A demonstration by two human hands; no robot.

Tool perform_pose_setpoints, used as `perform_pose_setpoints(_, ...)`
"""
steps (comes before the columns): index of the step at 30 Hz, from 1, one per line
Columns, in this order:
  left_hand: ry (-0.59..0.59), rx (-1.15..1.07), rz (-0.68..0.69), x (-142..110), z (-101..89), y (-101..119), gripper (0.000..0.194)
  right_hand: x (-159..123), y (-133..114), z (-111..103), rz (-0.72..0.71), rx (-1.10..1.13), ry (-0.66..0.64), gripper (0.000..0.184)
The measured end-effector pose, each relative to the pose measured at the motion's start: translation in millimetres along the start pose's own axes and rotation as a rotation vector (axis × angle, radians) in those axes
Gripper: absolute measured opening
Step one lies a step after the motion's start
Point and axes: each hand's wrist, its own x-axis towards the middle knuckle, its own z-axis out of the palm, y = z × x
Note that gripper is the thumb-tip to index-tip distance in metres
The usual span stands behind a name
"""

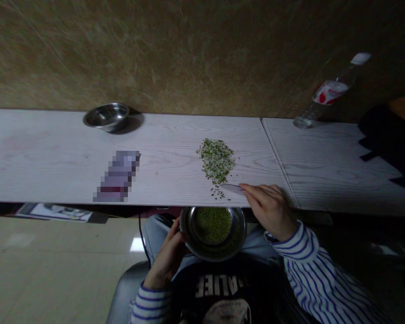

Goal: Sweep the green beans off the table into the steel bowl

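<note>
My left hand (170, 253) grips the rim of a steel bowl (239, 240), which is held just below the table's front edge. Green beans (213, 224), like mung beans, cover the bottom of this bowl. Above it on the table lies a loose pile of green beans mixed with small white grains (217, 158). A few beans (218, 193) are scattered between the pile and the edge. Pinched in my right hand (269, 208) is a thin, pale, flat piece (232, 188), card-like, its tip at the near end of the pile.
A second steel bowl (107, 118) stands at the back left, near the wall. In front of it is a pixelated flat object (118, 175). A clear plastic bottle (330, 92) stands at the back right, beside a dark item (391, 135). A seam (278, 159) crosses the table (168, 157).
</note>
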Motion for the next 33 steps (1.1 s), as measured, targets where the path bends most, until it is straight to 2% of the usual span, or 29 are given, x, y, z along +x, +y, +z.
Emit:
perform_pose_setpoints(7,0.006,0.009,-0.01,-1.9,2.6,2.9,0.058,-2.7,-4.7,0.0,-0.014,0.033,-0.019,0.019)
perform_pose_setpoints(15,0.008,0.033,-0.025,-1.7,4.5,4.2,0.064,-0.1,1.6,2.1,0.029,0.001,-0.01,0.021)
perform_pose_setpoints(20,0.012,0.039,0.001,-2.2,5.9,5.1,0.057,5.6,-0.3,4.6,0.034,0.017,-0.058,0.021)
perform_pose_setpoints(25,0.009,0.017,-0.006,-1.4,4.5,4.8,0.059,4.6,-5.2,2.5,0.001,0.05,-0.091,0.021)
perform_pose_setpoints(33,0.01,0.011,-0.012,-1.9,6.4,6.0,0.06,5.8,-6.4,4.9,0.012,0.045,-0.066,0.021)
